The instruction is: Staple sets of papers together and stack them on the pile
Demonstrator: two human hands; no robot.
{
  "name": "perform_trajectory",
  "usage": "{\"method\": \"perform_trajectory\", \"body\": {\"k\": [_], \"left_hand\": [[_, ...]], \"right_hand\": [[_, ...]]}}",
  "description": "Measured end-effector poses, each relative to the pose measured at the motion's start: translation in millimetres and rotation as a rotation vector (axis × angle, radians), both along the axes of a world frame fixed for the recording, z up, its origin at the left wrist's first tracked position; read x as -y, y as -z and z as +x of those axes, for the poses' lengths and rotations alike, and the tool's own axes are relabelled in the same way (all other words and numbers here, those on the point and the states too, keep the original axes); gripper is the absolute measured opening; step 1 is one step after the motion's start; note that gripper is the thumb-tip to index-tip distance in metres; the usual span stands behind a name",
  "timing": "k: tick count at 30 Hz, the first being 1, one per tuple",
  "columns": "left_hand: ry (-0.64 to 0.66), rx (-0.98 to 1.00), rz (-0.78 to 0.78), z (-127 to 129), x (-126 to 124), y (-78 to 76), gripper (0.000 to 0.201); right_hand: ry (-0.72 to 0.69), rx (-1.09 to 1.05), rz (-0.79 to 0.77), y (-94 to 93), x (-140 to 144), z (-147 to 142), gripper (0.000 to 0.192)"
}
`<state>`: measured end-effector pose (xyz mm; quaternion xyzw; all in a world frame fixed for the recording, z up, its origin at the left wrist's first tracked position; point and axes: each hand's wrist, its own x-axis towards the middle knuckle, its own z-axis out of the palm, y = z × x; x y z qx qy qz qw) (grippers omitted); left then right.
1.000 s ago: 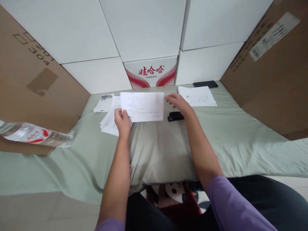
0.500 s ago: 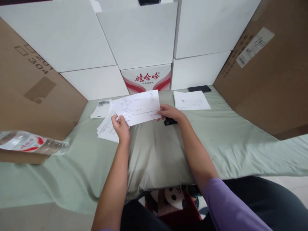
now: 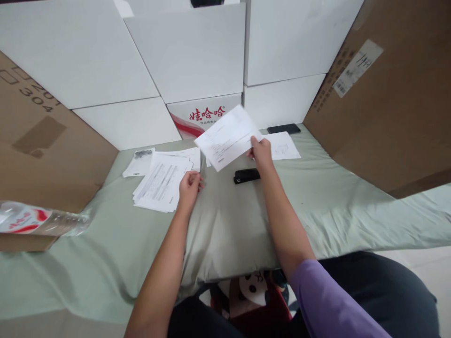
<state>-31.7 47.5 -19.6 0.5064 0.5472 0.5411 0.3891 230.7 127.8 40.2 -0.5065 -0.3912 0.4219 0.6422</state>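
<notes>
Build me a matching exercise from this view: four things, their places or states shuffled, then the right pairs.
1. White rectangular printed paper
2. Long black stapler
3. Flat black rectangular phone
4. Clear plastic bottle with red-and-white label

A. At the foot of the stacked white boxes
B. At the left edge of the view
C. Gripped in the right hand
D. Partly hidden by the right forearm

Pairs: 1-C, 2-D, 3-A, 4-B

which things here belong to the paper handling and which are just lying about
Likely in use: printed paper in the right hand; printed pile beside the left hand; right-side paper pile; black stapler, probably.

Likely just lying about: water bottle; black phone; cardboard boxes.
</notes>
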Motion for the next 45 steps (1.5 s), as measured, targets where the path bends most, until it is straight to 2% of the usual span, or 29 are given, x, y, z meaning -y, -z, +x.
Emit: {"method": "perform_trajectory", "body": {"k": [2, 4, 8, 12, 15, 18, 20, 23, 27, 32, 38, 45], "left_hand": [[0.037, -0.071, -0.009, 2.7, -0.3, 2.3, 0.025], [0.069, -0.143, 0.0, 4.1, -1.4, 5.9, 0.023], [0.112, -0.316, 0.034, 4.8, -2.7, 12.9, 0.021], [0.137, -0.448, 0.072, 4.8, -0.3, 15.4, 0.021], [0.134, -0.511, 0.081, 4.4, 1.3, 15.4, 0.023], [0.131, -0.526, 0.073, 4.0, 1.5, 15.4, 0.024], [0.139, -0.517, 0.065, 3.9, 1.4, 15.4, 0.024], [0.146, -0.518, 0.068, 3.9, 1.5, 15.2, 0.024], [0.137, -0.55, 0.081, 4.3, 2.1, 15.4, 0.025], [0.126, -0.582, 0.07, 4.3, 2.4, 15.9, 0.028], [0.125, -0.615, 0.078, 4.6, 2.4, 16.1, 0.028], [0.129, -0.624, 0.077, 7.4, 4.9, 12.2, 0.027]], "right_hand": [[0.195, -0.145, -0.023, -4.2, -4.4, 30.8, 0.014], [0.317, -0.232, -0.044, -7.9, -5.6, 65.8, 0.019], [0.385, -0.276, -0.163, -2.6, -2.5, 125.6, 0.026], [0.512, -0.149, -0.251, 22.2, -6.4, 150.1, 0.023], [0.573, 0.097, -0.285, 43.1, -14.6, 151.2, 0.019], [0.567, 0.359, -0.292, 57.6, -19.7, 150.5, 0.021], [0.577, 0.479, -0.288, 61.7, -19.5, 151.7, 0.023], [0.628, 0.543, -0.207, 58.8, -16.1, 154.3, 0.023], [0.61, 0.355, -0.091, 43.0, -14.2, 151.9, 0.024], [0.5, 0.0, -0.088, 28.9, -19.5, 133.5, 0.036], [0.411, -0.059, -0.145, 45.4, -25.9, 112.1, 0.044], [0.406, -0.033, -0.267, 56.9, -25.8, 116.3, 0.045]]}}
